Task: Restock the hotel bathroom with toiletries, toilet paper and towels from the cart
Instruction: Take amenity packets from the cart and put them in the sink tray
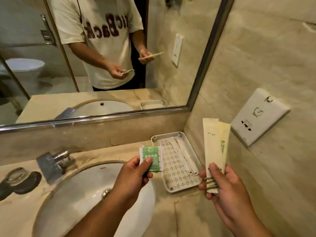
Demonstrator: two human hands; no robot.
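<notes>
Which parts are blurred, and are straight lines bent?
Head view: warm, dim light; the chrome tap is smeared; the green striped sachet in the left hand and cream long packets in the right hand look sharper; the lens slightly bows the silver mirror frame.

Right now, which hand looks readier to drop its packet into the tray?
Probably the left hand: its green packet overlaps the tray. The right hand holds two long packets upright beside it.

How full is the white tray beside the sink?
Partly stocked: the white tray holds a few long wrapped packets on a patterned liner.
</notes>
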